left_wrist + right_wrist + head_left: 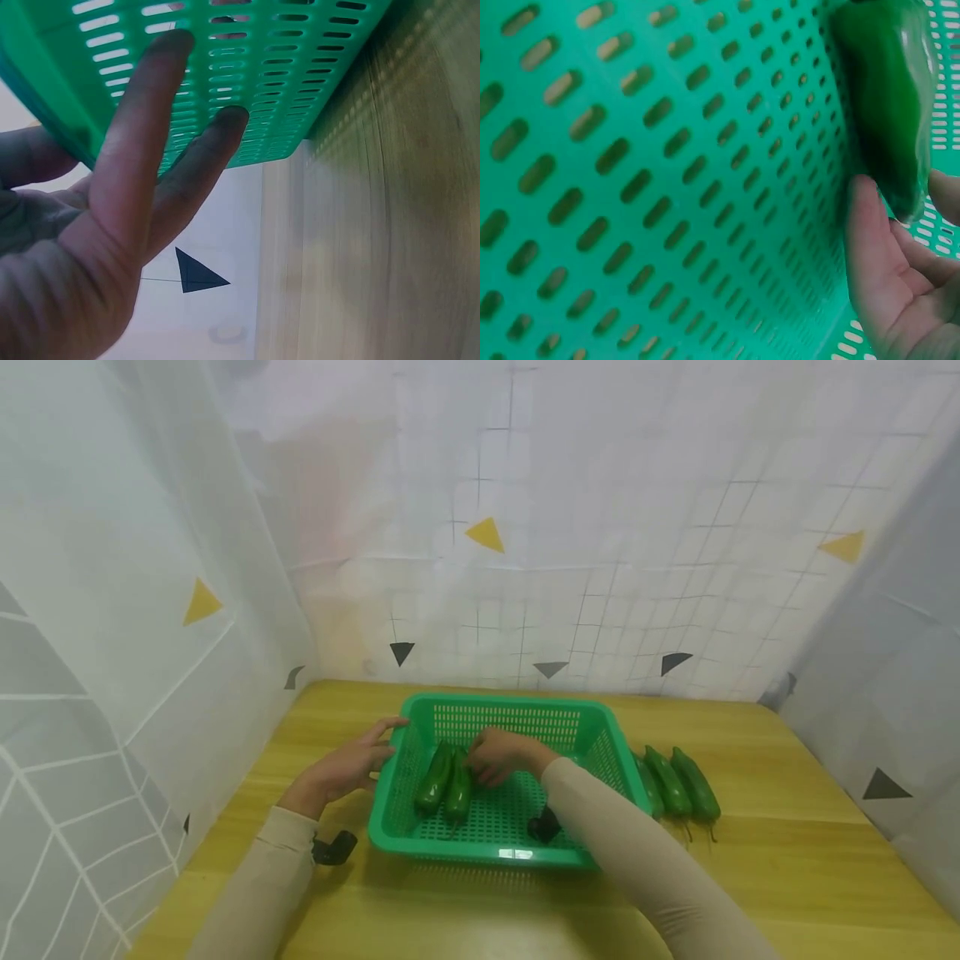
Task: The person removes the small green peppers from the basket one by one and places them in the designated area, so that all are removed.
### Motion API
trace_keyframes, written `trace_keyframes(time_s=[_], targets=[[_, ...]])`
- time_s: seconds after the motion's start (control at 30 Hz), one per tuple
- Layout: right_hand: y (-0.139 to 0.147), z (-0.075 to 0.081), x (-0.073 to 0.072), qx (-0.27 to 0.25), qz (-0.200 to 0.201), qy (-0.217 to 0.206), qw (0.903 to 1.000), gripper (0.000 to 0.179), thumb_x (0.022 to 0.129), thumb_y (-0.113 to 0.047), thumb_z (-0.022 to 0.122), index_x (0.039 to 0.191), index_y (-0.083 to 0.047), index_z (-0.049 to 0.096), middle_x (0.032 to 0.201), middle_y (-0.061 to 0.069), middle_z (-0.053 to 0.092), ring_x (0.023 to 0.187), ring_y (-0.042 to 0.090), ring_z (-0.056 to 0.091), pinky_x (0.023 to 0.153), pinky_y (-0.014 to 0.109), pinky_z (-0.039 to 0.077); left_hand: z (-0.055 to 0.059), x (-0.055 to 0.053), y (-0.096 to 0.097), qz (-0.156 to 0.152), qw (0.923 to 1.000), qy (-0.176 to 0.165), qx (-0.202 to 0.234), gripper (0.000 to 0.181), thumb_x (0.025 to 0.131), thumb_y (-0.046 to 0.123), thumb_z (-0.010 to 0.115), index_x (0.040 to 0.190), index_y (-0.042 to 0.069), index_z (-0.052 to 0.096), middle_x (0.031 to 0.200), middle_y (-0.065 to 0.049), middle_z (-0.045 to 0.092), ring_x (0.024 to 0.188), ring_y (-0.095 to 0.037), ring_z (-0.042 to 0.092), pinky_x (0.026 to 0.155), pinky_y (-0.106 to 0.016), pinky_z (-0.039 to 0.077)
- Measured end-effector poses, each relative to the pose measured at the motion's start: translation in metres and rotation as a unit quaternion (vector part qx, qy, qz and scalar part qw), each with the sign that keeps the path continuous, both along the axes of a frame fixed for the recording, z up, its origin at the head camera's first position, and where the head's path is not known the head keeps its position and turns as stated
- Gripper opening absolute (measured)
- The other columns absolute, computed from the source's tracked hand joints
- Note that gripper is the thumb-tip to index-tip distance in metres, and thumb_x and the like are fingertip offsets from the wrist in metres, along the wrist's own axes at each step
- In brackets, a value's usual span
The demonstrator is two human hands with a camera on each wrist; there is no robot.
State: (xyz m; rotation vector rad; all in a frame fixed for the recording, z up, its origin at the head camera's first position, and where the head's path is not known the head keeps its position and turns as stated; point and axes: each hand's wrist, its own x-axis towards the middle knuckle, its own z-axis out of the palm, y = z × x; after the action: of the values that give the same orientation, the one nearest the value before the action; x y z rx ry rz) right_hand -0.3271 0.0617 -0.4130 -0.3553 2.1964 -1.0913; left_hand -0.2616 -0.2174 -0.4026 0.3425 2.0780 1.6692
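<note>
Two long green peppers lie side by side at the left end of a green plastic basket (517, 858): a left pepper (433, 785) and a right pepper (458, 797). Reaching inside, my right hand (501, 755) has its fingers and thumb on either side of the right pepper's tapered far tip. The right wrist view shows that pepper (889, 97) up close, its tip between finger and thumb. On the basket's left side, my left hand (348, 770) touches the rim and outer wall. Its extended fingers (139, 142) lie against the slotted wall in the left wrist view.
Several more green peppers (670, 781) lie in a row on the wooden table (780, 860), right of the basket and partly behind its edge. A pale patterned sheet (600, 485) covers the walls behind and at both sides. Small black cameras (335, 847) sit at the wrists.
</note>
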Motion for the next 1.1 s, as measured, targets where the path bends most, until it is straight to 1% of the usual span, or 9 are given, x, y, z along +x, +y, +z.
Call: trace_keyframes(time_s=[0.1,0.37,0.47,0.57,0.8,0.97,1.1], targets=[[-0.002,-0.0029,0.0003,0.002,-0.005,-0.003,1.0,0.039,0.099,-0.015,0.065,0.13,0.007,0.058,0.101,0.018,0.068,0.09,0.031,0.07,0.074,0.039,0.061,-0.0004,-0.0001,0.0002,-0.004,1.0,0.002,0.001,0.055,0.11,0.016,0.04,0.159,0.02,0.016,0.137,-0.029,0.049,0.112,-0.037,0.062,0.086,-0.051,0.058],[-0.0053,-0.0069,-0.0004,-0.005,-0.017,-0.018,0.9997,0.031,0.1,-0.013,0.063,0.123,0.007,0.06,0.098,0.018,0.068,0.089,0.031,0.07,0.073,0.039,0.062,0.0012,-0.0001,0.0004,-0.004,1.0,0.0,0.001,0.055,0.11,0.017,0.04,0.159,0.02,0.017,0.139,-0.028,0.048,0.115,-0.038,0.06,0.087,-0.052,0.057],[-0.0063,-0.0071,0.0,-0.009,-0.022,-0.023,0.9994,0.033,0.1,-0.012,0.062,0.125,0.008,0.058,0.098,0.019,0.068,0.089,0.032,0.07,0.074,0.04,0.062,0.0019,0.0002,0.0007,-0.003,1.0,-0.001,0.001,0.055,0.11,0.017,0.041,0.159,0.02,0.017,0.139,-0.027,0.048,0.115,-0.037,0.061,0.086,-0.052,0.058],[-0.0074,-0.0068,0.0002,-0.008,-0.023,-0.02,0.9995,0.035,0.1,-0.012,0.062,0.127,0.009,0.058,0.099,0.019,0.068,0.089,0.032,0.07,0.074,0.039,0.062,0.0026,0.0003,0.0009,-0.001,1.0,-0.001,0.002,0.054,0.11,0.017,0.041,0.159,0.02,0.018,0.138,-0.027,0.049,0.114,-0.037,0.061,0.086,-0.053,0.058],[-0.0062,-0.006,0.0003,-0.012,-0.017,-0.006,0.9998,0.046,0.099,-0.01,0.062,0.139,0.011,0.05,0.107,0.019,0.067,0.09,0.03,0.07,0.075,0.037,0.061,0.0041,0.0014,0.0012,-0.001,1.0,-0.002,0.003,0.055,0.109,0.016,0.04,0.159,0.02,0.016,0.138,-0.028,0.049,0.115,-0.038,0.061,0.087,-0.053,0.057],[-0.0029,-0.0067,-0.0017,-0.018,-0.005,0.005,0.9998,0.048,0.1,-0.009,0.062,0.141,0.011,0.048,0.118,0.023,0.065,0.095,0.032,0.069,0.076,0.037,0.061,0.0041,0.0015,0.0014,0.0,1.0,-0.002,0.005,0.055,0.11,0.016,0.04,0.159,0.021,0.017,0.139,-0.028,0.048,0.115,-0.038,0.061,0.087,-0.053,0.057],[-0.0013,-0.0046,-0.0027,-0.022,-0.008,0.004,0.9997,0.049,0.1,-0.009,0.061,0.143,0.011,0.046,0.124,0.026,0.062,0.098,0.034,0.069,0.077,0.038,0.061,0.003,0.001,0.0021,0.001,1.0,-0.001,0.008,0.056,0.109,0.016,0.041,0.159,0.021,0.017,0.14,-0.029,0.047,0.115,-0.039,0.061,0.086,-0.052,0.058]])
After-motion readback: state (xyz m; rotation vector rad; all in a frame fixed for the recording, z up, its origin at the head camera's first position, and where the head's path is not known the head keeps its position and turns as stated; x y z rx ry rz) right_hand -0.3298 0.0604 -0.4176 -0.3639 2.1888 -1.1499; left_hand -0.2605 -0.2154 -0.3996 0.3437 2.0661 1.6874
